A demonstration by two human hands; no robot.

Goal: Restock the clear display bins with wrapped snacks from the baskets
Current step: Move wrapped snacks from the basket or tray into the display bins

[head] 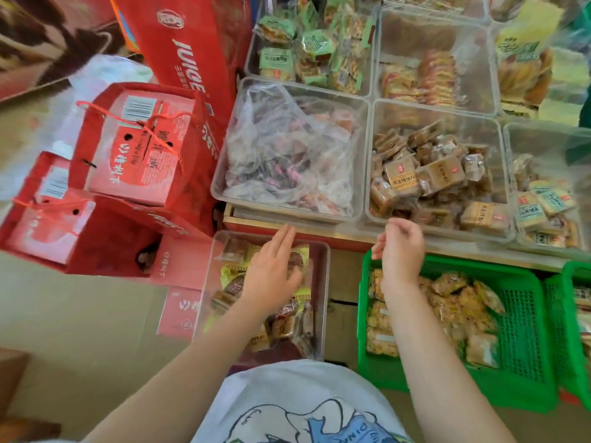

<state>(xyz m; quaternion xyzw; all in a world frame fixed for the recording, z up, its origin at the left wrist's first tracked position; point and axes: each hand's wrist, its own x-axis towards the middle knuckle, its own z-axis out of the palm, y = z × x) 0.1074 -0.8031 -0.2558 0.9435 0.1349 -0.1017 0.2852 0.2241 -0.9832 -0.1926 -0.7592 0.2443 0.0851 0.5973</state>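
Shop floor stacked with red gift cartons: the left hand, fingers straight, is held over wrapped snacks in a low clear bin, the right hand, loosely curled and seemingly empty, above the green basket; packets are best gripped several together and lifted clear before transfer to the display bins.

"JUICE" is printed in white on the tall red carton, left of the clear bins; other print is unreadable.

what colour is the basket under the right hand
Green: the slatted plastic basket under the right hand, seen in the head view.
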